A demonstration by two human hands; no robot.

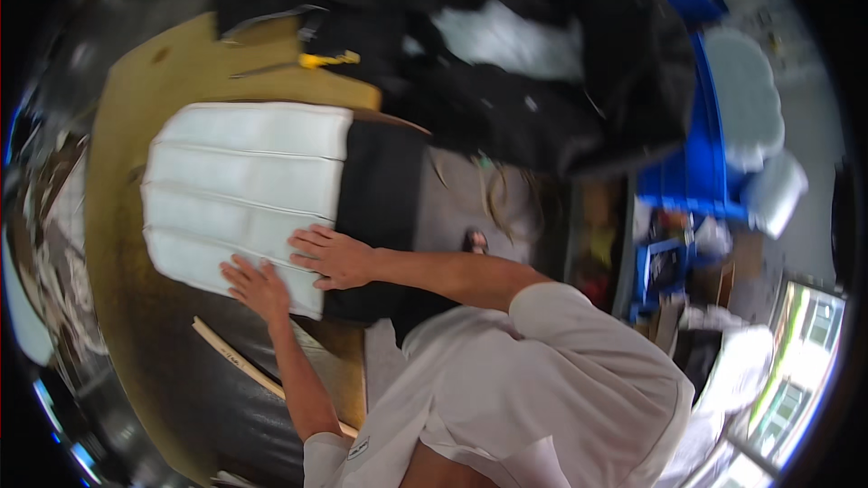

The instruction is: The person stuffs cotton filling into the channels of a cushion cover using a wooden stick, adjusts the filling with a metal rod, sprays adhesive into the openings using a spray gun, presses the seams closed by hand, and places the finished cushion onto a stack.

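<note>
A white padded upholstery panel with stitched channels lies on a worn yellow-brown table. Black fabric runs on from the panel's right edge and hangs past the tabletop. My left hand rests palm down on the panel's near edge, its fingers spread. Just to its right, my right hand lies flat on the panel near the seam with the black fabric, fingers stretched out. Neither hand grips anything.
A yellow-handled tool with a thin shaft lies beyond the panel. Dark cloth is heaped at the back. A curved wooden strip sits near my left forearm. At the right stands a blue bin beside white padded pieces.
</note>
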